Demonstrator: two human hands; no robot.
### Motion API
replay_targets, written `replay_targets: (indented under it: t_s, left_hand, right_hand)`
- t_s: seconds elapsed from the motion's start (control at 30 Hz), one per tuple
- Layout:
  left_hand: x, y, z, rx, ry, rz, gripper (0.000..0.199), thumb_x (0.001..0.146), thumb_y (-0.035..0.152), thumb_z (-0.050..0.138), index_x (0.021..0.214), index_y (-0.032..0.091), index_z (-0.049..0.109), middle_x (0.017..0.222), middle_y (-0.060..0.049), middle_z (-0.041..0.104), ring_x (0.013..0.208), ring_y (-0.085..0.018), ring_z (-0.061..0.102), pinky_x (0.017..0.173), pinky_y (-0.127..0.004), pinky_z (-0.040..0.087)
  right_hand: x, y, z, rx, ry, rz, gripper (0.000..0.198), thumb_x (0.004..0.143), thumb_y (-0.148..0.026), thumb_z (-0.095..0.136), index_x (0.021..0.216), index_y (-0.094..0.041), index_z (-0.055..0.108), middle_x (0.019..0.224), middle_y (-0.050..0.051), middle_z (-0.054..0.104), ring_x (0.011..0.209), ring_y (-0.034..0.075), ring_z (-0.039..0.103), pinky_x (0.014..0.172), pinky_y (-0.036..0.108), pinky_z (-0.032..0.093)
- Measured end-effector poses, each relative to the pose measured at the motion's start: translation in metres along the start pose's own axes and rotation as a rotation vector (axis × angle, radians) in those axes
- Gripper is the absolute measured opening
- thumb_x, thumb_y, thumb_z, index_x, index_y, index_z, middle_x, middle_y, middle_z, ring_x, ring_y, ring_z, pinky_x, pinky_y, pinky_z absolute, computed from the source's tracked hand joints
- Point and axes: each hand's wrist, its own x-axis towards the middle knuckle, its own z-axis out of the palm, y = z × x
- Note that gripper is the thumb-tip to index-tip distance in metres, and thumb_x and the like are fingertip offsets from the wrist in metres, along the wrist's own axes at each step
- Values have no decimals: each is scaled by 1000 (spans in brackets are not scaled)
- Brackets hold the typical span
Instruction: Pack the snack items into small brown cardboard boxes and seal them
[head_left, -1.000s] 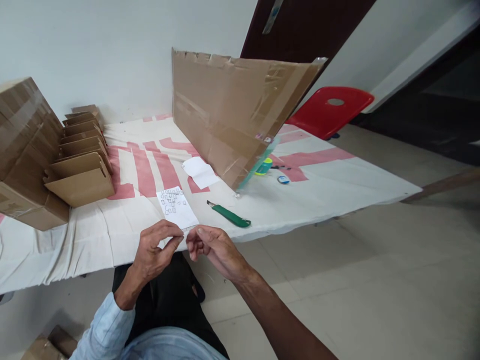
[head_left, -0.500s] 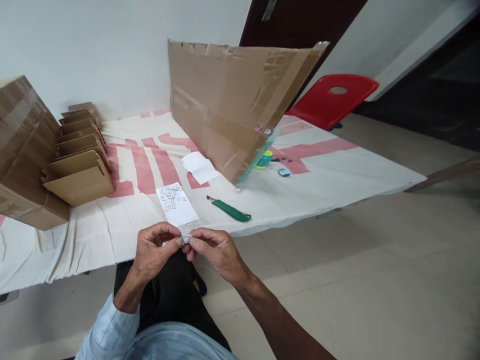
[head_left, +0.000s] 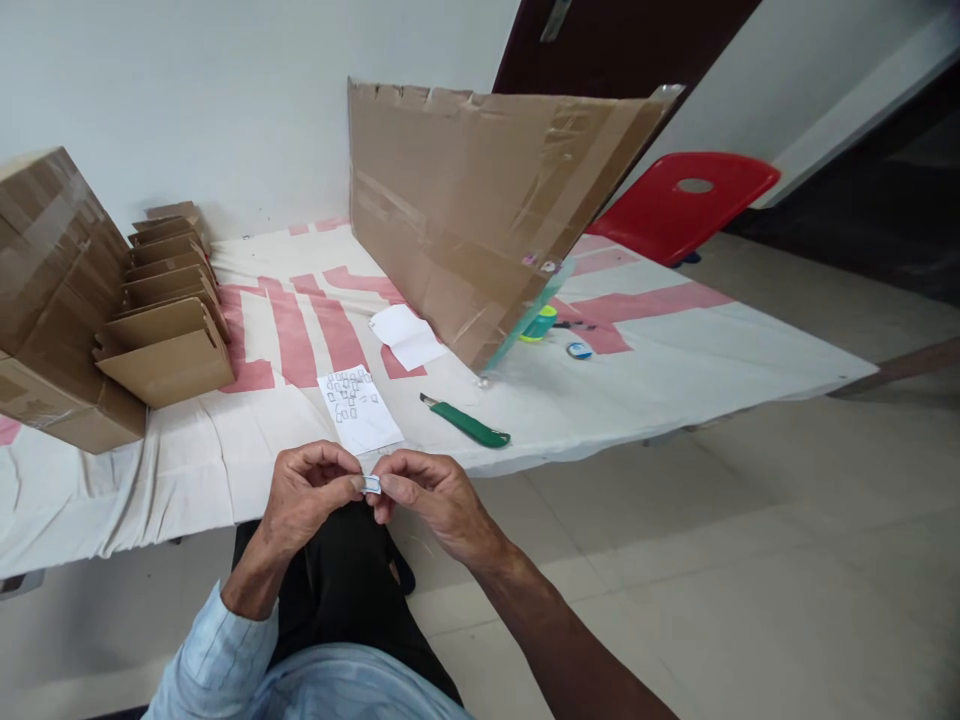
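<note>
Between my two hands, just off the table's front edge and above my lap, is a small white paper label (head_left: 371,485) with a dark border line. My left hand (head_left: 311,495) pinches its left end with thumb and forefinger. At the other end, my right hand (head_left: 431,500) pinches it the same way. Behind my hands lies a white sheet (head_left: 367,425) covered with small hand-drawn squares. A green utility knife (head_left: 471,425) rests to the right of that sheet, its blade end pointing away to the left.
A large cardboard panel (head_left: 480,210) stands slanted on the cloth-covered table (head_left: 675,370). Near its foot are a folded white paper (head_left: 409,337), a green tape roll (head_left: 538,323) and a small blue-white roll (head_left: 579,350). Leftward stand a big carton (head_left: 56,300) and several open boxes (head_left: 172,360). Beyond is a red chair (head_left: 682,215).
The label now shows more of its face between my fingertips, its bordered side tilted toward me. Both hands keep their pinch. The whole view has shifted slightly.
</note>
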Motion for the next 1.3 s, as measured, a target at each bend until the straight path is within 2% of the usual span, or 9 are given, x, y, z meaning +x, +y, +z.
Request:
replay_targets:
  t_s: [0.13, 0.3, 0.53, 0.73, 0.83, 0.97, 1.13, 1.3]
  left_hand:
    - [-1, -2, -4, -31, -32, 10, 29, 72, 36, 95, 78, 15, 76, 68, -2, 73, 60, -14, 67, 60, -25, 53]
    - [-2, -7, -6, -210, -103, -17, 32, 73, 37, 97, 83, 15, 77, 70, -3, 74, 62, -15, 70, 63, -27, 54]
    - [0, -4, -6, -338, -98, -29, 31, 70, 34, 99, 83, 15, 78, 70, -2, 74, 60, -13, 68, 62, -25, 56]
    - [-3, -5, -13, -226, -98, -28, 34, 74, 43, 96, 86, 14, 82, 74, -5, 76, 63, -14, 69, 66, -25, 56]
    - [-4, -6, -15, -118, -123, -10, 31, 73, 40, 97, 83, 14, 82, 75, -5, 76, 65, -14, 68, 66, -25, 54]
    - [-5, -8, -15, -96, -132, -13, 29, 80, 41, 92, 81, 14, 83, 76, -6, 76, 65, -14, 67, 65, -25, 53]
    - [-5, -10, -14, -180, -198, -65, 32, 81, 46, 92, 82, 15, 83, 76, -6, 76, 64, -15, 68, 66, -27, 53]
    - [-5, -8, -14, -97, -119, -45, 31, 81, 44, 91, 79, 14, 82, 73, -5, 74, 65, -14, 67, 67, -25, 53]
  right_hand:
    - [0, 0, 2, 55, -28, -3, 37, 87, -58, 81, 79, -21, 77, 72, 2, 74, 56, 14, 66, 59, 29, 56]
    - [0, 0, 4, 116, -70, -10, 38, 86, -59, 82, 79, -22, 78, 72, 2, 74, 58, 15, 67, 64, 31, 57]
    - [1, 4, 6, 139, -67, -47, 29, 88, -48, 82, 80, -20, 80, 76, 3, 76, 59, 14, 67, 57, 27, 54]
    - [-1, -3, 7, -12, 47, -69, 28, 89, -45, 80, 76, -20, 78, 72, 3, 75, 56, 13, 66, 59, 27, 56]
    - [-1, -8, 9, -63, 74, -73, 26, 89, -42, 79, 75, -20, 78, 67, 1, 72, 57, 14, 67, 59, 26, 57]
    - [-1, -7, 11, -26, 47, -69, 28, 89, -44, 79, 75, -20, 78, 69, 2, 74, 57, 14, 67, 58, 26, 57]
    - [0, -1, 7, 82, -26, -9, 33, 88, -50, 80, 75, -19, 77, 71, 2, 75, 56, 13, 67, 58, 25, 57]
    - [0, -2, 6, 9, 18, -33, 35, 89, -53, 80, 83, -19, 76, 74, 3, 76, 60, 14, 69, 60, 26, 58]
